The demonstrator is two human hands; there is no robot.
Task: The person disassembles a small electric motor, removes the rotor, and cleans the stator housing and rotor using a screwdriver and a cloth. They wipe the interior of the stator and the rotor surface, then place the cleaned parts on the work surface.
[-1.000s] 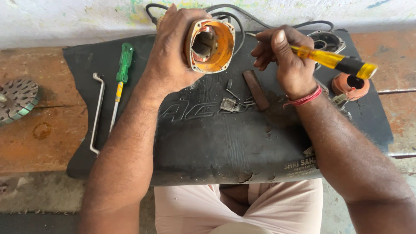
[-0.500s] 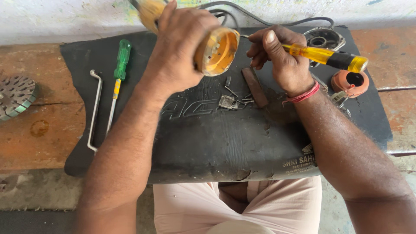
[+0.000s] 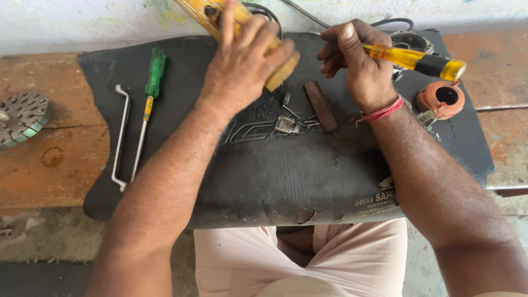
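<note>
Under the left hand [image 3: 242, 66], a yellow-orange motor housing [image 3: 278, 74] lies tilted.

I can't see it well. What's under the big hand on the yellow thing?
The left hand covers a yellow tool housing; only its ends show. Beneath lies the black mat. Its middle stays hidden.

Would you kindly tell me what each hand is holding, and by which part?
The left hand grips the yellow tool housing around its round body. The right hand holds a yellow-handled screwdriver by the front of its handle.
</note>
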